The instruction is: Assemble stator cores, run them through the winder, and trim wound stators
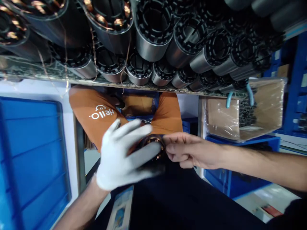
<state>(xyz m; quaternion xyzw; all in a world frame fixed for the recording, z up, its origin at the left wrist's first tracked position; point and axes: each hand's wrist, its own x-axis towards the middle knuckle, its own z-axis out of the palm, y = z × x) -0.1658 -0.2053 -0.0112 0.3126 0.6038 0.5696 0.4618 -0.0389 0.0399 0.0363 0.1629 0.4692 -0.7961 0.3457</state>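
My left hand (127, 153), in a white glove and smeared by motion, has its fingers spread across a motor stator (153, 139). That stator is a dark ring with copper windings inside, low in front of my body; the glove hides much of it. At its right edge is my bare right hand (183, 150), fingers curled together and thumb pressed in. What those fingertips pinch, if anything, is too small to make out. Behind the stator are legs in orange trousers (165, 111), one printed with "Hello."
A bench edge (115, 82) runs across above the hands, crowded with metal stator cores (153, 48); some at left carry copper coils (100, 20) and hanging wires. A blue crate (33, 153) stands left. A plastic-lined carton (223, 118) sits right, on a blue rack (242, 183).
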